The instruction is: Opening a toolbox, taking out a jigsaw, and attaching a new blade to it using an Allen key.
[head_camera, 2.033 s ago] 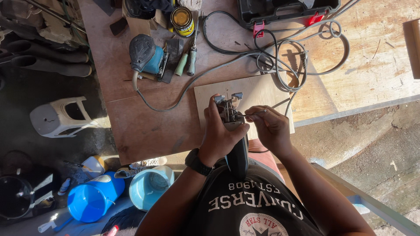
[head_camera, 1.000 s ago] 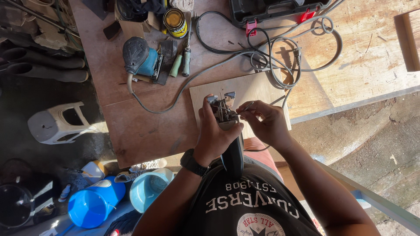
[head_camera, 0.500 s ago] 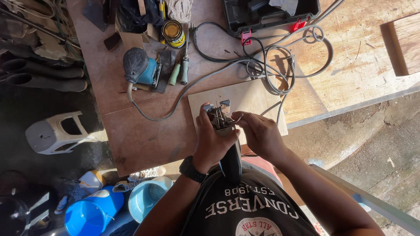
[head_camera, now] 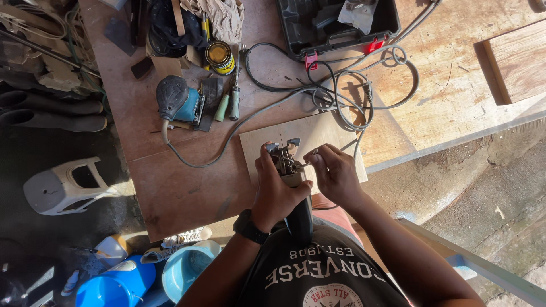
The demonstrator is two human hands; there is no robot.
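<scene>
My left hand (head_camera: 277, 192) grips the body of a dark hand-held power tool (head_camera: 289, 176), a jigsaw by its look, held upright over a light plywood piece (head_camera: 307, 136) on the brown table (head_camera: 182, 187). My right hand (head_camera: 334, 171) pinches a small metal key or pin at the tool's head beside the blade clamp. The tool's lower body runs down toward my chest. A black watch is on my left wrist.
A teal sander (head_camera: 178, 102) with a grey cord, two screwdrivers (head_camera: 227, 105), a round tin (head_camera: 219, 57) and an open black tool case (head_camera: 335, 23) lie farther back. Coiled cables (head_camera: 352, 96) cross the table. A white stool (head_camera: 62, 187) and blue buckets (head_camera: 119, 284) stand left below.
The view has shifted slightly; both hands stay on the tool, with my right fingers still working at its head. The tool has not moved off the plywood.
</scene>
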